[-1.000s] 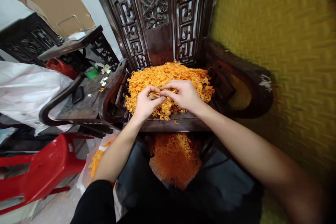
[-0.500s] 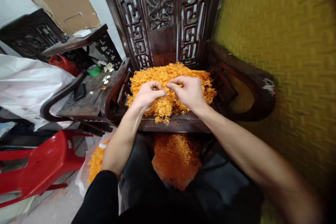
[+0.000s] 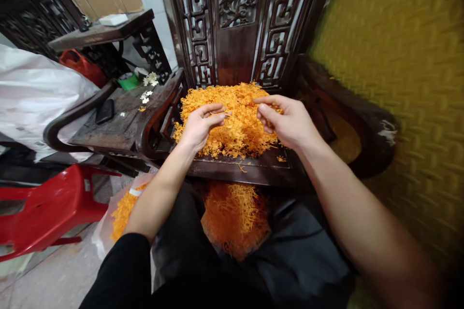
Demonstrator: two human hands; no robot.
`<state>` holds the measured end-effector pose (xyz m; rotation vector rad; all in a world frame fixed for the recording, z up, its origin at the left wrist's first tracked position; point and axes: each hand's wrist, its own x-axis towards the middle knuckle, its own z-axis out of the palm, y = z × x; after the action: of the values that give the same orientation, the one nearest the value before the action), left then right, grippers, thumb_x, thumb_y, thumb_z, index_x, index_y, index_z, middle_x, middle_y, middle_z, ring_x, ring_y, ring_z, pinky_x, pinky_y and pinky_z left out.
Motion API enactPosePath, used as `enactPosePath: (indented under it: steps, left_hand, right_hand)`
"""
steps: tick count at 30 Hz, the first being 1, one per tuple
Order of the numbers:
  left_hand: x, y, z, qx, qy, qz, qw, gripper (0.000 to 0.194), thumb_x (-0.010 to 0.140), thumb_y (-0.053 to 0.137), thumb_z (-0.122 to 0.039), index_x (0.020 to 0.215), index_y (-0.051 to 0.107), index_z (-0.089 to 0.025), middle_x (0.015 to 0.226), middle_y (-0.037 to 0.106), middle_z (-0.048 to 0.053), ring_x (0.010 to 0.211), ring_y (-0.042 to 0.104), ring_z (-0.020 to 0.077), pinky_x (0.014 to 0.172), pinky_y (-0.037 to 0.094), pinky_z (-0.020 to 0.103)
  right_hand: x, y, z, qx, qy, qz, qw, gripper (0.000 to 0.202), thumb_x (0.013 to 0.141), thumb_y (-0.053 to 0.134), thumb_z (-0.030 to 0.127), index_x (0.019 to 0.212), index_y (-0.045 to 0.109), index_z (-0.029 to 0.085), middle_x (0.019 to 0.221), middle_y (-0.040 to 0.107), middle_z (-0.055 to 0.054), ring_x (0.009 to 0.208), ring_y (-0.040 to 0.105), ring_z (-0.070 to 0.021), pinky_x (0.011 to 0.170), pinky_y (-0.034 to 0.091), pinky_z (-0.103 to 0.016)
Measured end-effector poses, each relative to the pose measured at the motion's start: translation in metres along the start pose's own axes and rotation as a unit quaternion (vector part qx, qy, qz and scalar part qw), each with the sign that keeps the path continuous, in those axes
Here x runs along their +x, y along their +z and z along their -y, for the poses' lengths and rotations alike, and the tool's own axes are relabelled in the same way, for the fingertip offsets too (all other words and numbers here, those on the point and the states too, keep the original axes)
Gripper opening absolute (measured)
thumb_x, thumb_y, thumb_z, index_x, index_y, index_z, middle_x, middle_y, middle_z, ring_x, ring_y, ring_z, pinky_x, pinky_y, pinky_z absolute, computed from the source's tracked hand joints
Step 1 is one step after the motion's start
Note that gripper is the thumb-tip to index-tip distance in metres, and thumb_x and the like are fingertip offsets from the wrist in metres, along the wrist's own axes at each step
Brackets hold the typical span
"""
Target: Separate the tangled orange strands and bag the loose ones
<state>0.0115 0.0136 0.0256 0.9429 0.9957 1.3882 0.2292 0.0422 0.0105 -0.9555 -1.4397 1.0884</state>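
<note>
A heap of small orange, frilly branched pieces [image 3: 235, 136] lies on the seat of a dark carved wooden chair [image 3: 235, 171]. My left hand [image 3: 197, 128] is over the heap's left side, thumb and fingers pinched together. A thin orange strand seems to stick out from its fingertips. On the right, my right hand [image 3: 290, 120] hovers at the heap's edge, forefinger stretched out and thumb apart from it. Nothing shows between those fingers. Below the seat edge, between my knees, a container [image 3: 221, 231] holds thin orange strands.
A bag of orange pieces [image 3: 123, 212] stands on the floor by a red plastic chair [image 3: 58, 207]. Another wooden chair seat [image 3: 108, 130] bears a black phone-like object [image 3: 105, 111], green tape [image 3: 128, 81] and white pieces [image 3: 147, 95]. A large white sack [image 3: 39, 96] is at left.
My hands, close together over the heap before, have moved apart; the right hand went right and its fingers opened. The view has shifted a little.
</note>
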Motion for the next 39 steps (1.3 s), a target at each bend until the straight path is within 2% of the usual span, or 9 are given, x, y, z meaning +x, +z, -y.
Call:
enactPosePath:
  steps: [5,13,16,19,24,28,33,36,39]
  left_hand:
    - [-0.003,0.001,-0.003,0.009,0.017,-0.006,1.000,0.040,0.063,0.080,-0.004,0.101,0.071,-0.012,0.106,0.075,0.010,0.098,0.075,0.0211,0.085,0.057,0.032]
    - [-0.002,-0.014,-0.001,0.241,0.168,0.034,0.955,0.028,0.082,0.069,-0.013,0.109,0.072,-0.018,0.119,0.076,0.008,0.093,0.077,0.0189,0.070,0.058,0.027]
    - [-0.002,-0.021,-0.003,0.381,0.222,0.021,0.897,0.022,0.091,0.060,-0.016,0.110,0.070,-0.019,0.107,0.078,0.007,0.075,0.074,0.0130,0.067,0.056,0.026]
    - [0.000,-0.025,-0.003,0.392,0.218,0.007,0.894,0.012,0.091,0.061,-0.017,0.103,0.065,-0.019,0.090,0.078,0.005,0.065,0.069,0.0112,0.063,0.054,0.026]
    - [-0.003,-0.025,0.001,0.355,0.204,0.018,0.912,0.026,0.097,0.061,-0.038,0.112,0.062,-0.018,0.098,0.077,0.009,0.086,0.073,0.0162,0.077,0.058,0.032]
    - [-0.014,-0.019,-0.007,0.422,0.244,0.097,0.868,0.043,0.090,0.072,-0.046,0.123,0.065,-0.019,0.124,0.073,0.011,0.114,0.069,0.0210,0.099,0.053,0.038]
    - [-0.017,-0.011,-0.006,0.433,0.178,0.188,0.864,0.025,0.086,0.077,-0.039,0.100,0.078,-0.019,0.098,0.078,0.006,0.083,0.070,0.0168,0.082,0.053,0.032]
    - [-0.012,-0.009,0.004,0.379,0.054,0.156,0.911,0.021,0.080,0.081,-0.036,0.080,0.076,-0.016,0.071,0.073,0.004,0.064,0.064,0.0147,0.064,0.048,0.029]
    - [-0.008,-0.008,0.011,0.276,-0.028,0.108,0.955,0.028,0.072,0.088,-0.037,0.079,0.073,-0.014,0.065,0.070,0.003,0.060,0.063,0.0135,0.062,0.047,0.028]
  right_hand:
    - [-0.008,0.023,0.007,-0.240,-0.078,0.090,0.963,0.037,0.090,0.071,0.040,0.119,0.078,0.017,0.124,0.075,-0.013,0.117,0.070,-0.0304,0.107,0.050,-0.049]
    - [-0.001,0.016,0.007,-0.274,0.011,0.184,0.944,0.025,0.089,0.065,0.039,0.095,0.078,0.018,0.096,0.079,-0.006,0.087,0.070,-0.0227,0.084,0.051,-0.037]
    - [0.001,0.007,0.004,-0.258,0.071,0.249,0.931,0.020,0.083,0.070,0.036,0.089,0.080,0.021,0.093,0.079,-0.004,0.082,0.070,-0.0206,0.081,0.051,-0.034]
    - [0.001,0.005,0.001,-0.228,0.119,0.241,0.936,0.018,0.077,0.071,0.028,0.090,0.081,0.021,0.081,0.076,-0.003,0.068,0.064,-0.0163,0.066,0.048,-0.030]
    - [-0.002,0.008,0.003,-0.045,0.247,0.198,0.948,0.014,0.074,0.067,0.021,0.085,0.075,0.017,0.058,0.057,0.000,0.048,0.042,-0.0076,0.044,0.026,-0.022]
    - [-0.004,0.008,0.006,0.007,0.262,0.192,0.946,0.014,0.072,0.066,0.019,0.083,0.074,0.017,0.056,0.055,0.001,0.046,0.041,-0.0067,0.042,0.022,-0.021]
    - [-0.006,0.008,0.009,-0.182,0.089,0.239,0.949,0.019,0.078,0.067,0.026,0.088,0.082,0.022,0.068,0.072,-0.001,0.058,0.060,-0.0141,0.057,0.046,-0.028]
    - [-0.009,0.007,0.011,-0.289,-0.055,0.171,0.940,0.021,0.084,0.066,0.025,0.095,0.083,0.023,0.096,0.080,-0.004,0.087,0.073,-0.0223,0.085,0.054,-0.037]
    - [-0.015,0.006,0.014,-0.332,-0.185,0.140,0.914,0.026,0.096,0.063,0.037,0.104,0.082,0.020,0.100,0.079,-0.008,0.092,0.072,-0.0227,0.086,0.052,-0.036]
